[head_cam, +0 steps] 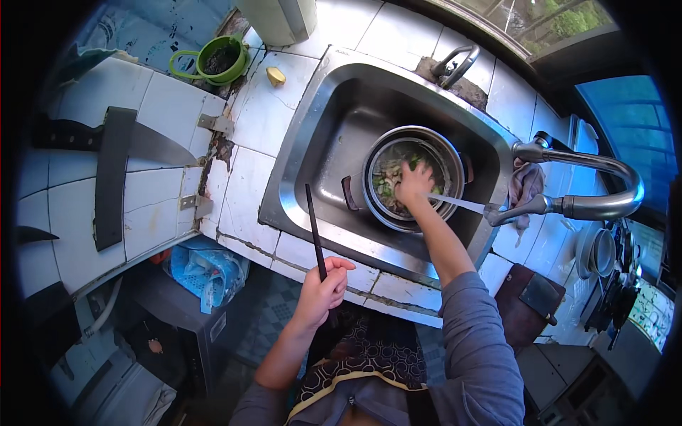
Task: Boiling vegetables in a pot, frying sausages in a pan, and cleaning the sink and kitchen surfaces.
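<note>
Black chopsticks (pixel 314 229) stick up from my left hand (pixel 322 293), which grips their lower end in front of the sink; I cannot tell whether it is one or a pair. My right hand (pixel 414 183) reaches into a round steel pot (pixel 375 205), fingers spread and touching chopped pale and green food (pixel 386 183) in water. The pot stands in the steel sink (pixel 341 144), toward its right side. From the faucet (pixel 586 157), a stream of water (pixel 458 201) runs into the pot beside my wrist.
A yellowish chunk (pixel 275 76) and a green strainer cup (pixel 224 61) lie left of the sink. A cleaver-like knife (pixel 154 144) hangs on a dark wall strip (pixel 114 181). Right of the sink are a cloth (pixel 525 186), a dark board (pixel 519 303) and stacked bowls (pixel 602 250).
</note>
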`<state>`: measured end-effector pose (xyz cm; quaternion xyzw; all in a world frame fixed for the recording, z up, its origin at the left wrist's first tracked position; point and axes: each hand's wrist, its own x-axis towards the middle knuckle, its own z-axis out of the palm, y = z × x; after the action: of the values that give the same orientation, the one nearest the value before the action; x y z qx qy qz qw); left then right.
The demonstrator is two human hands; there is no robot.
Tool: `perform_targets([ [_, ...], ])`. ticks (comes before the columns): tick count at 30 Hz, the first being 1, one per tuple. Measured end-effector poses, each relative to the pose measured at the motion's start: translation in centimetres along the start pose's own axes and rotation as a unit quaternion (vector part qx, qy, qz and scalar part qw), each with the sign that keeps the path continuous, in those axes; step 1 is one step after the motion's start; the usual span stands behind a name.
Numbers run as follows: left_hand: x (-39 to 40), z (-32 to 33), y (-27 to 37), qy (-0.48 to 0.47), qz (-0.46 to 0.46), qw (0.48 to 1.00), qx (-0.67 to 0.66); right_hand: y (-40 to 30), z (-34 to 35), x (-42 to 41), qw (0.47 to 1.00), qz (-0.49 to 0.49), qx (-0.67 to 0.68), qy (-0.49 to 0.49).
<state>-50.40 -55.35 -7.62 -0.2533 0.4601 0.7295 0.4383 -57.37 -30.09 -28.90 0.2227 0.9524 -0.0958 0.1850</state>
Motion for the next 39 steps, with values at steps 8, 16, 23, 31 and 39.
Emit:
perform_targets([
  [8, 0.9, 1.4, 0.7, -0.011, 0.007, 1.0, 0.008, 1.3, 0.4, 0.0, 0.999, -0.005, -0.034, -0.028],
  [16, 2.1, 0.7, 0.4, 0.015, 0.02, 1.0, -0.013, 1.6, -4.5, -1.3, 0.987, -0.05, 0.071, 0.134],
  [23, 5.7, 1.1, 0.0, 0.038, 0.024, 0.999, 0.032, 3.6, 0.8, 1.7, 0.97, 0.177, 0.035, 0.162],
  [31, 9.4, 2.0, 0.1, 0.063, 0.025, 0.995, 0.073, 5.5, -2.0, 0.7, 0.987, 0.09, 0.134, 0.011],
  [39, 10.6, 2.8, -0.7, 0.076, 0.018, 0.994, 0.078, 6.2, -2.2, 0.9, 0.973, 0.147, 0.177, -0.009],
])
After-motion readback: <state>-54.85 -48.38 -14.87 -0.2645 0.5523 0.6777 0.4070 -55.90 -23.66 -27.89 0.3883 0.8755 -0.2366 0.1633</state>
